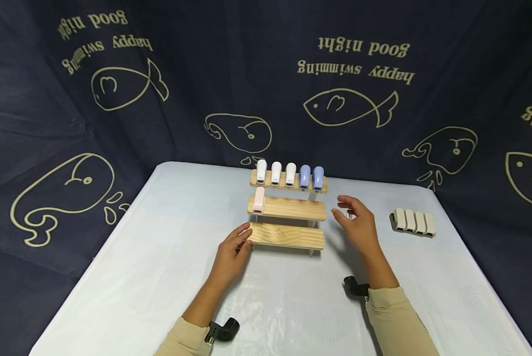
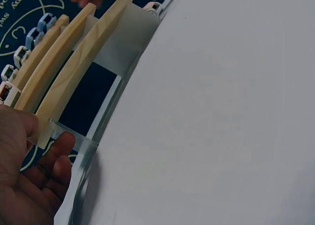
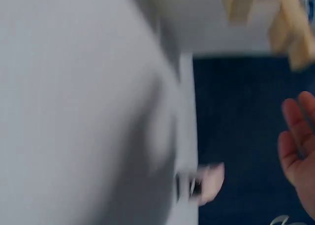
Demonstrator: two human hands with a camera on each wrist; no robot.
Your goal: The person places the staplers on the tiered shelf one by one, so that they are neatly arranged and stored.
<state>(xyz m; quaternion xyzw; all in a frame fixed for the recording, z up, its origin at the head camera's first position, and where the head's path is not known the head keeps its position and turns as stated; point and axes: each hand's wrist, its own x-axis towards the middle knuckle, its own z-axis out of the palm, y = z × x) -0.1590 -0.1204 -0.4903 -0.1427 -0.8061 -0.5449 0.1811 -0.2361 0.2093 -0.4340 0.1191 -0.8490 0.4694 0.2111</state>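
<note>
A three-tier wooden display rack (image 1: 288, 237) with clear legs stands on the table. On its top tier are three white mini staplers (image 1: 276, 173) and two blue mini staplers (image 1: 318, 178). One pink mini stapler (image 1: 259, 200) sits at the left end of the middle tier; the bottom tier is bare. My left hand (image 1: 231, 254) holds the left end of the bottom tier between thumb and fingers, also seen in the left wrist view. To the right of the rack, my right hand (image 1: 358, 225) is held in the air, fingers relaxed and apart from the rack, holding nothing.
Several pale mini staplers (image 1: 413, 222) stand side by side in a row at the table's right. A white cloth covers the table (image 1: 168, 282). Behind it hangs a dark blue curtain (image 1: 248, 59) printed with fish and lettering.
</note>
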